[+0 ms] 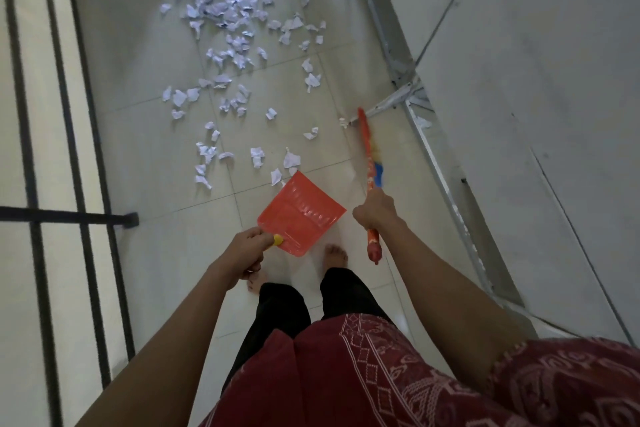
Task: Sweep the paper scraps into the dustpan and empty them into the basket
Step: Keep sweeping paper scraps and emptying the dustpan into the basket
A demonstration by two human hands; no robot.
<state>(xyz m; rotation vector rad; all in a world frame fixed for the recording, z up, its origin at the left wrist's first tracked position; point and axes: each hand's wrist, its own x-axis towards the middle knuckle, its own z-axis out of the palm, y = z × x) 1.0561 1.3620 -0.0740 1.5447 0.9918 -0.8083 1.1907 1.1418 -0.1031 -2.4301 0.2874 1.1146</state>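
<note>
Here the left hand (247, 248) is gripping the dustpan (300, 210) handle and the right hand (374, 211) is clutching the broom (367, 149), readying both near the scraps (228, 10).

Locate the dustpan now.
In the head view the dustpan is lower centre, held by its yellow handle in the left hand, just left of the broom in the right hand; its far edge nears the closest paper scraps.
</note>
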